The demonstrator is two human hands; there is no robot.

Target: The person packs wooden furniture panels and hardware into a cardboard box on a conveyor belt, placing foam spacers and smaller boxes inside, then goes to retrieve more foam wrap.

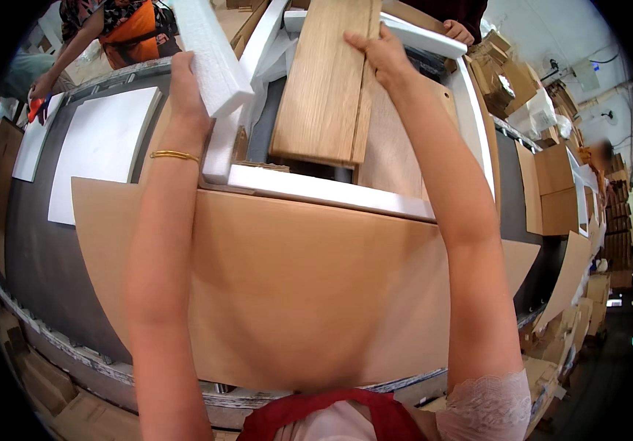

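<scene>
left hand [186,81] fingers grip foam strip [213,55] at 11 | right hand [382,55] fingers pinch wood panel [327,81] at 12 | risk: tilted panel may slip, denting foam

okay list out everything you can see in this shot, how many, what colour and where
wooden panel: one, light oak, upper centre, tilted into the open box
foam block: one, white, upper left
foam strips: several, white, lining the box's edges
cardboard flap: one, tan, spread across the centre
white sheets: two, left, on the grey belt
belt: one, grey, left
stacked cartons: many, brown, right
co-worker's hand: one, top, on a foam strip
person in orange: one, top left
left hand: holds the foam block
right hand: grips the wooden panel's top edge
</scene>
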